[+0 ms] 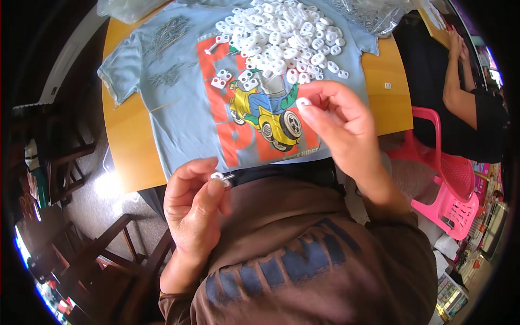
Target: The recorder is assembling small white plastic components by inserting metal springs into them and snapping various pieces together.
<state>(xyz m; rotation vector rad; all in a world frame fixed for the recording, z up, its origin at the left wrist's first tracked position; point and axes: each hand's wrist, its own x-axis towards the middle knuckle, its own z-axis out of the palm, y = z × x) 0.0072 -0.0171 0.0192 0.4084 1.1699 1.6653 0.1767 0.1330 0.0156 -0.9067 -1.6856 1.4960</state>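
Observation:
My left hand (pixel 195 203), near the table's front edge, pinches a small white plastic piece (pixel 217 176) with a thin metal pin (pixel 227 177) sticking out of it to the right. Higher and to the right, my right hand (pixel 346 122) grips another small white oval piece (pixel 304 102) between thumb and forefinger, over the printed shirt. Its holes are mostly covered by my fingers. A big heap of white two-holed oval pieces (pixel 281 35) lies on the blue T-shirt (pixel 181 122) at the far side. Left of the heap sit a few pieces grouped together (pixel 221 79).
Loose metal pins (pixel 172 31) lie in piles on the shirt's left part. The shirt covers much of a wooden table (pixel 127 162). Clear plastic bags (pixel 374 19) sit at the back. A pink chair (pixel 444 168) and another person's arm (pixel 457 81) are at right.

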